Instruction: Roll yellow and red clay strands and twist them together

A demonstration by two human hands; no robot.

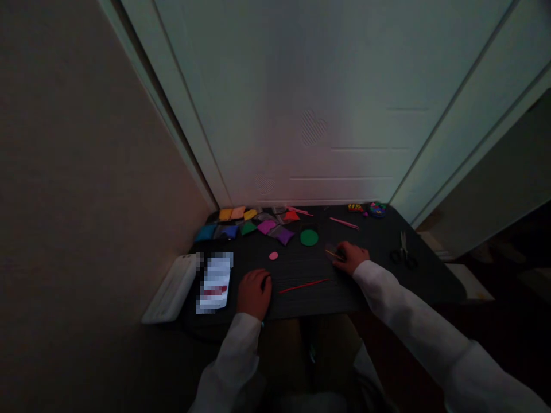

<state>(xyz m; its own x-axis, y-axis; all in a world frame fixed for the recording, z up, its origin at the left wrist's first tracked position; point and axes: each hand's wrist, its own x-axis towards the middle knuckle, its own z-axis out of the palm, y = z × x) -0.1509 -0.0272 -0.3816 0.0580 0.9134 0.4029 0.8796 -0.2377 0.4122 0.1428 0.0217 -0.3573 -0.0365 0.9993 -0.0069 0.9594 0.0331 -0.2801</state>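
My left hand (255,293) rests palm down on the dark table beside a lit phone (216,282), its fingers loosely bent and nothing visible in them. A thin red strand (303,285) lies to its right, and a flat pink disc (274,256) is just beyond it. On the right, the fingers of my right hand (353,257) are closed at a thin yellowish strip (332,253). Something clear, like a small plastic bag, shows by these fingertips; its details are too dark to tell. A round green disc (309,237) lies to the left of this hand.
Several coloured clay packets (267,227) line the back left of the table (297,307). A pink tool (344,223), small colourful pieces (377,210) and scissors (403,252) lie at the right. A white case (172,289) stands at the left edge, a white panel door (310,103) behind.
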